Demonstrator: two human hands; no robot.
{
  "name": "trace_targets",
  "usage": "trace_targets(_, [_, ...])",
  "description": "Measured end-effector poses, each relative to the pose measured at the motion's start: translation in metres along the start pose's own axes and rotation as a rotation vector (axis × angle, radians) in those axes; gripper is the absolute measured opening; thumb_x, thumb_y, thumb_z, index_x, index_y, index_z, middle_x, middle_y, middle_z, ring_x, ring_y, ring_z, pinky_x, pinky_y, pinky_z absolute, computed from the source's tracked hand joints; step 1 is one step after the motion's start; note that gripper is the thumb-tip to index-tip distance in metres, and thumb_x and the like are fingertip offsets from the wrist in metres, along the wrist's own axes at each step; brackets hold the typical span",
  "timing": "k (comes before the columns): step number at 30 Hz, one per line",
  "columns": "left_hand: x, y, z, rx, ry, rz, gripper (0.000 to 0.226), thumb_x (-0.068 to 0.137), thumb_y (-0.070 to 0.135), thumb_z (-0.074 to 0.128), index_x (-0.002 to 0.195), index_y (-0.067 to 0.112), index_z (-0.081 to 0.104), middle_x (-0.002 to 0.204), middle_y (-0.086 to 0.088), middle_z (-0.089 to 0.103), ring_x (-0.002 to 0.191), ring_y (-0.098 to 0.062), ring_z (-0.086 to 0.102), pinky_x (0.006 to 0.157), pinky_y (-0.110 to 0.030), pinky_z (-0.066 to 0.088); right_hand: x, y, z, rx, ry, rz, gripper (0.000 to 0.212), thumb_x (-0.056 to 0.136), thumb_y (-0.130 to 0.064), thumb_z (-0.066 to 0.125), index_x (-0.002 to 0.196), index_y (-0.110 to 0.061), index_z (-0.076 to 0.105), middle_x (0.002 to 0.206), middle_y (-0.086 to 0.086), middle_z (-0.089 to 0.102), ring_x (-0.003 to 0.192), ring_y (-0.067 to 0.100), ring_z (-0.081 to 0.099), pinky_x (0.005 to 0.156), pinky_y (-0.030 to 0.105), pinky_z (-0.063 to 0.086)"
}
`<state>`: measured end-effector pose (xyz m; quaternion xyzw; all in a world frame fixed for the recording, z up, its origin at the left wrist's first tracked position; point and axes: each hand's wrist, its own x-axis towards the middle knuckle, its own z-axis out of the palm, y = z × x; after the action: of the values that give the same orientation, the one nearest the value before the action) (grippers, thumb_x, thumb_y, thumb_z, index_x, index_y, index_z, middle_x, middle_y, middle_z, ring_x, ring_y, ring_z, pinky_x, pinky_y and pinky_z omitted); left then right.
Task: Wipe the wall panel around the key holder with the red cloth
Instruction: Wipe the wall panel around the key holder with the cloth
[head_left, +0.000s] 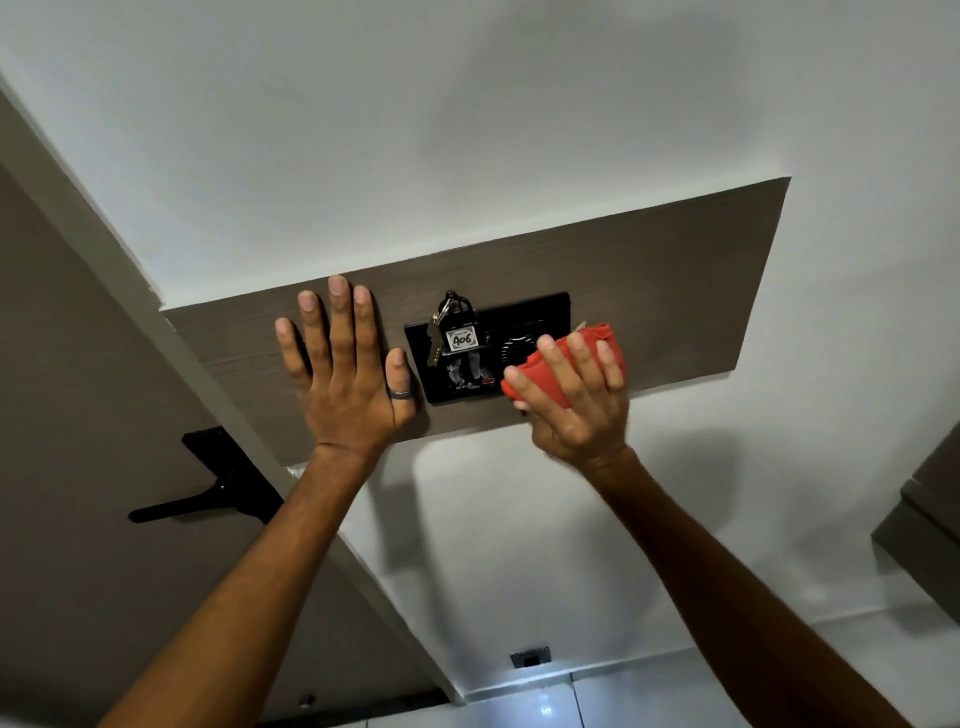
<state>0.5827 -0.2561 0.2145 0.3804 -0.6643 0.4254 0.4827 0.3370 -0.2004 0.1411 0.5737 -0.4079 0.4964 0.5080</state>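
Note:
A brown wood-grain wall panel (675, 270) runs across the white wall. At its middle sits a black key holder plate (524, 317) with a key and a tag marked 406 (462, 339) hanging from it. My left hand (345, 374) lies flat on the panel just left of the plate, fingers spread, a ring on the thumb. My right hand (576, 400) presses a folded red cloth (561, 366) against the plate's right end and the panel beside it. The cloth hides the plate's lower right corner.
A brown door with a black lever handle (208, 486) stands to the left, framed by a pale jamb. A wall socket (530, 659) sits low on the white wall above a tiled floor. Brown furniture (924, 525) juts in at the right edge.

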Motion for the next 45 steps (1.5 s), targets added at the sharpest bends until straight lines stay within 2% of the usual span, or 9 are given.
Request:
trace_targets(2, [0.0,0.0,0.0,-0.002,0.0,-0.003,0.065,0.103,0.034,0.03,0.16,0.007,0.017,0.166,-0.012,0.021,0.158,-0.026,-0.002,0.128,-0.052,0.006,-0.002,0.013,-0.007,-0.015,-0.005,0.045,0.035,0.106,-0.035,0.052,0.135,-0.028,0.07,0.146,0.014,0.059,0.146,0.035,0.048,0.121,0.052,0.036])
trace_targets(8, [-0.001,-0.001,0.001,-0.001,-0.013,0.0,0.066,0.102,0.035,0.031,0.161,0.008,0.016,0.161,-0.016,0.027,0.158,-0.027,0.001,0.127,-0.054,0.008,0.037,0.014,-0.008,0.018,0.112,0.498,0.035,0.11,-0.029,0.05,0.138,-0.016,0.066,0.149,0.026,0.051,0.146,0.045,0.042,0.12,0.058,0.038])
trace_targets(13, [-0.001,0.0,0.0,-0.01,-0.009,-0.01,0.066,0.101,0.034,0.032,0.16,0.007,0.018,0.16,-0.018,0.029,0.157,-0.026,0.0,0.127,-0.055,0.01,0.057,-0.019,0.001,0.14,0.049,0.221,0.042,0.111,-0.039,0.041,0.138,-0.019,0.066,0.152,0.016,0.051,0.155,0.031,0.036,0.127,0.049,0.03])
trace_targets(16, [-0.001,0.0,0.0,-0.016,-0.005,-0.013,0.067,0.101,0.034,0.033,0.16,0.007,0.017,0.161,-0.017,0.028,0.158,-0.026,0.0,0.127,-0.054,0.008,0.05,-0.016,0.005,0.076,0.018,0.156,0.043,0.109,-0.042,0.041,0.139,-0.023,0.067,0.151,0.015,0.052,0.149,0.036,0.042,0.127,0.051,0.031])
trace_targets(22, [0.0,0.001,-0.002,-0.002,-0.012,0.013,0.065,0.103,0.035,0.03,0.161,0.008,0.016,0.171,-0.004,-0.001,0.158,-0.027,-0.001,0.128,-0.052,0.005,0.053,-0.028,0.003,0.05,0.029,0.312,0.039,0.107,-0.039,0.045,0.134,-0.027,0.07,0.148,0.013,0.059,0.148,0.039,0.043,0.12,0.062,0.035])
trace_targets(27, [-0.001,-0.001,0.0,-0.021,-0.013,0.001,0.066,0.103,0.036,0.03,0.161,0.008,0.016,0.171,-0.004,0.001,0.158,-0.027,0.0,0.129,-0.052,0.004,0.077,-0.032,0.01,0.082,0.007,0.281,0.037,0.107,-0.039,0.049,0.138,-0.029,0.068,0.151,0.008,0.06,0.152,0.034,0.041,0.126,0.056,0.03])
trace_targets(33, [0.002,0.002,-0.002,-0.005,-0.012,0.002,0.066,0.103,0.035,0.031,0.161,0.008,0.017,0.171,-0.004,0.0,0.158,-0.028,0.0,0.129,-0.052,0.005,0.042,-0.006,-0.007,0.066,-0.066,0.058,0.036,0.102,-0.032,0.058,0.135,-0.023,0.07,0.142,0.014,0.064,0.14,0.04,0.052,0.113,0.061,0.045])
trace_targets(40, [0.0,0.001,-0.001,-0.015,-0.027,0.002,0.066,0.103,0.035,0.03,0.16,0.007,0.018,0.171,-0.006,0.002,0.158,-0.029,0.002,0.128,-0.053,0.006,0.08,-0.012,0.004,0.123,-0.076,0.113,0.038,0.103,-0.035,0.059,0.141,-0.032,0.064,0.156,0.006,0.054,0.154,0.032,0.039,0.128,0.052,0.027])
trace_targets(45, [0.0,0.002,-0.002,-0.014,-0.042,-0.008,0.065,0.102,0.035,0.031,0.16,0.006,0.019,0.171,-0.006,0.003,0.158,-0.029,0.001,0.128,-0.054,0.006,0.062,0.0,-0.008,0.141,-0.107,0.048,0.039,0.104,-0.034,0.06,0.141,-0.028,0.065,0.154,0.009,0.054,0.149,0.035,0.044,0.127,0.052,0.029])
